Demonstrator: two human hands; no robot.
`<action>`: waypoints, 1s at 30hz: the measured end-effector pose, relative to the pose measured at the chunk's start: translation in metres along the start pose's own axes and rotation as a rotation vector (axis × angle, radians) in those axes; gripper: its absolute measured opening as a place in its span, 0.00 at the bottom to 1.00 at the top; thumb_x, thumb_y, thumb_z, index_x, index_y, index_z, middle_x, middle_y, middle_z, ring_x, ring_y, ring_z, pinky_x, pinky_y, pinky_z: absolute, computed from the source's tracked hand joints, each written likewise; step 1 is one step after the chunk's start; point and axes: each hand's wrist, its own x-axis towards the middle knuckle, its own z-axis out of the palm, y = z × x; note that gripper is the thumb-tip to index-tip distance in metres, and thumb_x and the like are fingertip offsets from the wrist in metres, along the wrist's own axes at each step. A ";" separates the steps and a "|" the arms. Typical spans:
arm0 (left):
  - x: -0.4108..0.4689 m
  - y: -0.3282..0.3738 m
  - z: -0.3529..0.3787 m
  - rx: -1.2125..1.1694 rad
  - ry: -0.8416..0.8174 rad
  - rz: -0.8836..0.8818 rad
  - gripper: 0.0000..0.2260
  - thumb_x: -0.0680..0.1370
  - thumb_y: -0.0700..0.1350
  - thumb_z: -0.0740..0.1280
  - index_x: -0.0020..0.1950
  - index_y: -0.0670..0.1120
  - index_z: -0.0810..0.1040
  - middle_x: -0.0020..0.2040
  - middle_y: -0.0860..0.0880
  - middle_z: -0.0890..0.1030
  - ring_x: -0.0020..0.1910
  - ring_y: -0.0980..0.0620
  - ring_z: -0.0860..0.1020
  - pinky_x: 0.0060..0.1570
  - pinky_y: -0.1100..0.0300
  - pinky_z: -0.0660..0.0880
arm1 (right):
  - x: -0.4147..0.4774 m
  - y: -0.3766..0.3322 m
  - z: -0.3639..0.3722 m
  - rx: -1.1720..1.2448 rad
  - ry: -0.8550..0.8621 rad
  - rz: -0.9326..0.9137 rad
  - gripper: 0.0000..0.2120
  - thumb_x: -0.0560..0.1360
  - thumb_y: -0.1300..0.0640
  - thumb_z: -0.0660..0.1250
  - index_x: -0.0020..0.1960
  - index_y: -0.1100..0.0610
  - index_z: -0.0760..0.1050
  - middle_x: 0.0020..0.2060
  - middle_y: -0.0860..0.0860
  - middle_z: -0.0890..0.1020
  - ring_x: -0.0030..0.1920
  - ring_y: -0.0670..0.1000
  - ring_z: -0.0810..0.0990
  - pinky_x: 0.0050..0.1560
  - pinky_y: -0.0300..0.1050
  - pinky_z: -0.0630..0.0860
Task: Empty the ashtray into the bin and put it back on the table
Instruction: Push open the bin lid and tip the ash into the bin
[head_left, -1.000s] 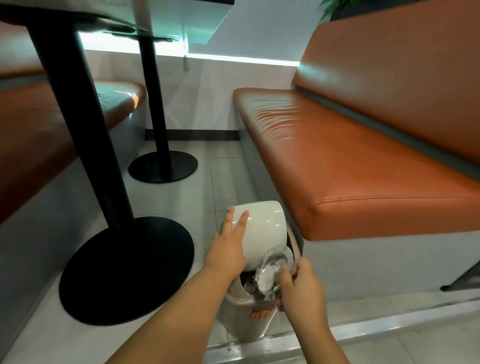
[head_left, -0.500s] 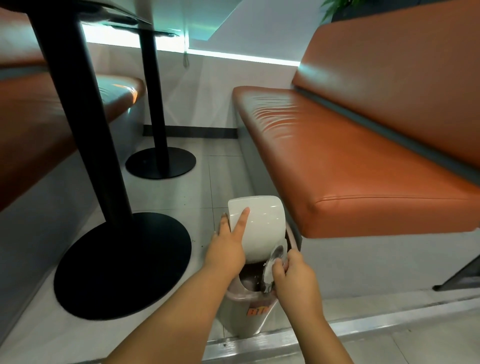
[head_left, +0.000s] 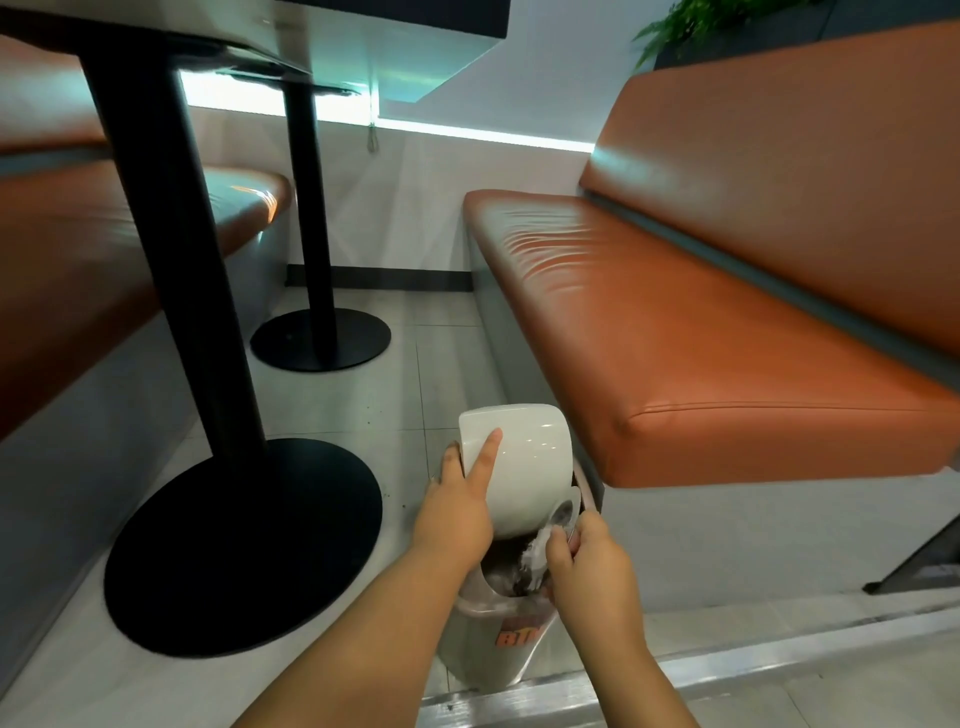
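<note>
The right hand (head_left: 592, 571) has tipped the ashtray (head_left: 565, 512) deeper into the bin (head_left: 493, 654).

The ashtray (head_left: 563, 514) is clear glass with white residue inside, tilted steeply on edge at the bin's opening, lower centre of frame. The bin (head_left: 485, 657) is small and beige with orange lettering and stands on the floor, its white swing lid (head_left: 524, 457) tipped open.

Bench (head_left: 727, 364) overhang crowding bin (head_left: 488, 654)

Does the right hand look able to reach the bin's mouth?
Likely yes: the left hand presses the lid back, leaving the mouth free, and the right hand holds the ashtray tilted at it.
</note>
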 end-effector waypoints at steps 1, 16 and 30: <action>0.000 -0.001 0.000 -0.002 0.003 0.003 0.47 0.74 0.40 0.66 0.72 0.64 0.31 0.77 0.44 0.49 0.63 0.43 0.70 0.60 0.50 0.76 | 0.000 0.000 0.000 -0.011 -0.006 0.000 0.15 0.77 0.54 0.60 0.33 0.52 0.61 0.33 0.57 0.76 0.31 0.52 0.73 0.26 0.43 0.65; 0.004 -0.005 0.008 -0.019 0.020 0.022 0.50 0.74 0.39 0.65 0.66 0.67 0.25 0.78 0.44 0.48 0.65 0.42 0.69 0.61 0.49 0.75 | 0.005 -0.003 -0.006 -0.042 -0.046 0.029 0.14 0.76 0.52 0.62 0.34 0.53 0.63 0.33 0.55 0.77 0.33 0.53 0.76 0.31 0.46 0.69; 0.000 -0.004 0.004 -0.018 0.010 0.018 0.48 0.74 0.39 0.66 0.70 0.65 0.29 0.78 0.44 0.48 0.64 0.42 0.69 0.60 0.50 0.76 | 0.000 0.000 -0.005 -0.002 -0.041 -0.008 0.14 0.77 0.51 0.61 0.35 0.53 0.62 0.32 0.56 0.79 0.32 0.54 0.77 0.29 0.46 0.68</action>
